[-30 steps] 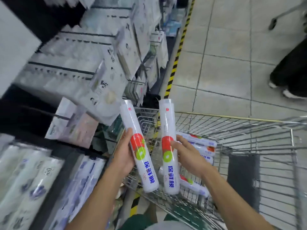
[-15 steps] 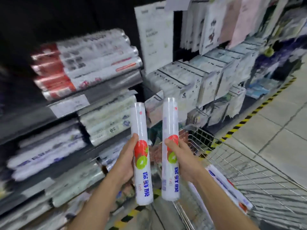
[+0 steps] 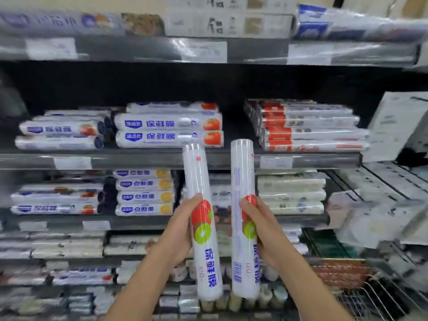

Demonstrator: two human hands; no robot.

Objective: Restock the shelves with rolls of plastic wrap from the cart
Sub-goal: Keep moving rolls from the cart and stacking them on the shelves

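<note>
I hold two white rolls of plastic wrap upright in front of the shelves. My left hand [image 3: 178, 230] grips the left roll [image 3: 201, 181] at its middle, over a red and green fruit print. My right hand [image 3: 266, 228] grips the right roll [image 3: 243, 172] the same way. The tops of both rolls reach the edge of the middle shelf [image 3: 231, 158]. That shelf carries stacked rolls of wrap [image 3: 169, 130] lying flat, with a dark gap between two stacks right above the held rolls.
More stacked rolls with red labels [image 3: 308, 126] lie at the right of the middle shelf. Lower shelves [image 3: 139, 222] hold further rolls and packs. The wire cart's corner [image 3: 375, 297] shows at the lower right. Hanging packs [image 3: 398, 126] jut out at the right.
The view has swung left from the cart to face the shelves squarely. Both hands keep their rolls upright and have risen toward the middle shelf.
</note>
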